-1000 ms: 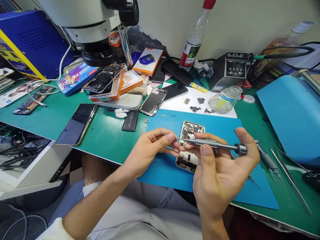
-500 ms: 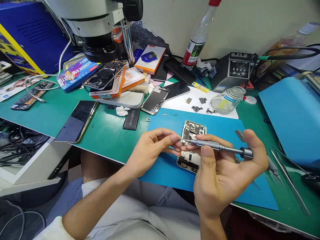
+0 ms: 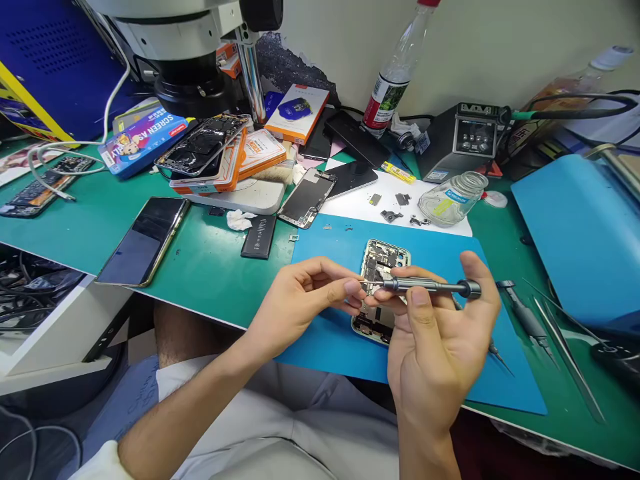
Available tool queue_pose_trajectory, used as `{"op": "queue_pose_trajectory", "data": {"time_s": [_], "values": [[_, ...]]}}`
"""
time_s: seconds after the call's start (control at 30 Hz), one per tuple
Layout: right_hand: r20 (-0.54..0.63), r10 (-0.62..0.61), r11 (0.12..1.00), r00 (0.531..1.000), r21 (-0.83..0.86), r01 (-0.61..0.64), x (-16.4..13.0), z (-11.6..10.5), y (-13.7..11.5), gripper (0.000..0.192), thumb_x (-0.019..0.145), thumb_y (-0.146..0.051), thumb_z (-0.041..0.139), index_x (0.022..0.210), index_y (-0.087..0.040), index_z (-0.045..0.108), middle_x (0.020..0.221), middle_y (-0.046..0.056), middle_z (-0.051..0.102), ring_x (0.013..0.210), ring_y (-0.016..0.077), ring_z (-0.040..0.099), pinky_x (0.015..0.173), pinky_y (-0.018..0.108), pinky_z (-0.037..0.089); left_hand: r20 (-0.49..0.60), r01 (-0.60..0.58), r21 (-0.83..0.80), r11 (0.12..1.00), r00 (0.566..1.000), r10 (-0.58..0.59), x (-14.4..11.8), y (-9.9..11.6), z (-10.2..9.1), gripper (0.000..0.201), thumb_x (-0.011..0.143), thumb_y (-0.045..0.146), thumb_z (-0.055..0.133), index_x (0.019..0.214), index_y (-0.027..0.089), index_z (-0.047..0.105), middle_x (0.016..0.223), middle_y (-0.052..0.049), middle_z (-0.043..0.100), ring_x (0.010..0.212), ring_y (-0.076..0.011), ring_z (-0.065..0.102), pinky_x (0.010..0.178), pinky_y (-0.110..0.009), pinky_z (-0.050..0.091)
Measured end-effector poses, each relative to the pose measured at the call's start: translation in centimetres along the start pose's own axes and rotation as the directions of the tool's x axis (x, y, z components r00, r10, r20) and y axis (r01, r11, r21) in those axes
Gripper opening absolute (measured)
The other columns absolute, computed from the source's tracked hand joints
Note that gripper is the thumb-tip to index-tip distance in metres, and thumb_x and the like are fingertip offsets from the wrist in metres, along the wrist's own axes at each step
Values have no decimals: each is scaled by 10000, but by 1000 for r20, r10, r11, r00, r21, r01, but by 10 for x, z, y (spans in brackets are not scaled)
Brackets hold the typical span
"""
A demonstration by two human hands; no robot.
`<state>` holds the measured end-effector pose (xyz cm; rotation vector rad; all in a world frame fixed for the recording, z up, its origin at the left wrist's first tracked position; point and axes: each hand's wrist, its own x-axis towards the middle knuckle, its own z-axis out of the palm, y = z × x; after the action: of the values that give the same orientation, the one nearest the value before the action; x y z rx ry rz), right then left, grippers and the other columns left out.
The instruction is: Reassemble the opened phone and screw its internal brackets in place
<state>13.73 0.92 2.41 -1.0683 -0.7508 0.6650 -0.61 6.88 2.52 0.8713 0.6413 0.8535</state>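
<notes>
A slim grey precision screwdriver [image 3: 420,285] lies almost level in my right hand [image 3: 440,333], gripped between thumb and fingers, its round cap pointing right. My left hand [image 3: 320,293] is closed in a pinch around the tip of the thin screwdriver bit [image 3: 369,282]. Whether a tiny screw sits between those fingertips cannot be made out. Below both hands an opened phone [image 3: 383,257] rests on the blue mat [image 3: 320,347], its inner boards exposed. My fingers and the screwdriver cover part of its middle.
Tweezers [image 3: 570,360] lie on the right, beside a grey pen-like tool [image 3: 527,317]. Behind the mat are a glass jar [image 3: 453,200], small loose parts [image 3: 391,216] and a removed screen [image 3: 307,198]. A battery [image 3: 259,237] and a phone [image 3: 145,243] lie left. A microscope [image 3: 175,47] overhangs the back.
The screwdriver's cap end has swung left and slightly up as my right hand turned, with its raised finger moving left too. My left hand keeps its pinch at the bit. The view has shifted slightly.
</notes>
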Motion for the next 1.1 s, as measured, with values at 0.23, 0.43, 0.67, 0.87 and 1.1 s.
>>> {"op": "queue_pose_trajectory", "data": {"time_s": [0.23, 0.43, 0.67, 0.87, 1.1], "values": [[30, 38, 998, 999, 49, -39, 2, -1, -1, 601, 1004, -254, 771, 1506, -263, 440, 1075, 25, 761, 785, 153, 779, 734, 307, 708, -36, -23, 31, 999, 999, 24, -1, 1, 1, 162, 972, 329, 878, 955, 179, 819, 884, 4, 861, 858, -109, 825, 819, -183, 684], [42, -45, 998, 998, -29, 47, -2, 1, 1, 570, 1021, -223, 756, 1492, -290, 443, 1115, 35, 768, 881, 158, 789, 780, 322, 723, -53, -57, 101, 993, 997, 63, -1, -1, 0, 204, 979, 375, 866, 957, 188, 788, 859, 21, 846, 844, -110, 823, 798, -184, 683], [48, -139, 984, 989, -108, 144, 1, -3, -4, 595, 1006, -191, 750, 1529, -283, 482, 1031, 32, 752, 1014, 185, 776, 747, 308, 708, 15, -118, 311, 943, 993, 119, -4, -4, -1, 293, 936, 398, 900, 1144, 219, 798, 1016, 1, 849, 952, -167, 829, 877, -272, 683], [159, -485, 747, 860, -438, 501, 7, -30, -9, 802, 933, -47, 752, 1553, -526, 579, 1455, 29, 554, 875, 98, 713, 593, 214, 641, -4, -227, 664, 713, 952, 307, -17, -10, 0, 168, 1098, 264, 663, 1170, 234, 812, 1207, -45, 783, 1148, -217, 676, 1047, -400, 493], [455, -474, 559, 753, -505, 657, 6, -41, 10, 872, 898, -3, 755, 1668, -309, 483, 1275, 96, 588, 924, 174, 760, 823, 349, 725, 458, -460, 886, -58, 851, 256, -23, -10, -16, 317, 1149, 201, 556, 1417, 228, 723, 1345, -25, 773, 1112, -241, 595, 936, -407, 427]]}}
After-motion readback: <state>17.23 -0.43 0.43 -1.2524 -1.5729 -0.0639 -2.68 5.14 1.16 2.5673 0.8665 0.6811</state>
